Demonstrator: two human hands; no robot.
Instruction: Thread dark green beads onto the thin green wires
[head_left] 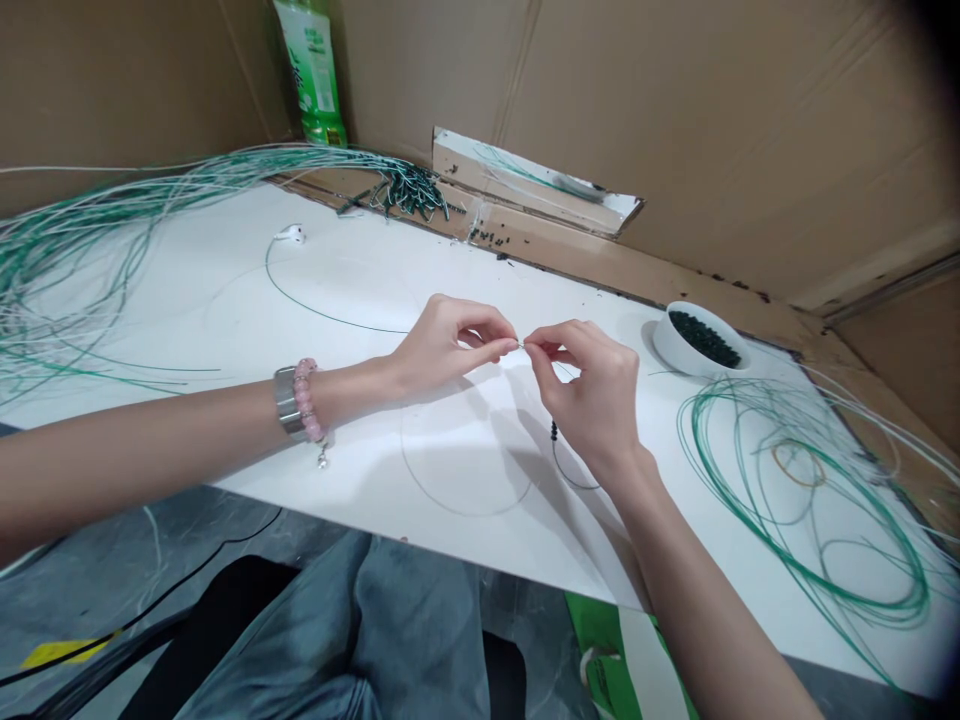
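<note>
Over the white table (465,450), my left hand (446,345) and my right hand (589,385) meet with thumbs and forefingers pinched, almost tip to tip. Both are closed on a thin strand, of which only a tiny bit shows between the fingertips. A thin green strand (330,314) runs across the table toward my left hand. Below my right hand hangs a short row of small dark beads (553,430), threaded on a thin strand that curves back behind the wrist. Fine detail at the fingertips is too small to make out.
A white bowl (664,345) of dark beads stands right, behind coiled green strands (825,580). Long green and white strands (97,240) spread at left, ending in beaded bunches (412,190). White earphones (291,233), a green bottle (315,75) and cardboard walls (637,110) lie beyond.
</note>
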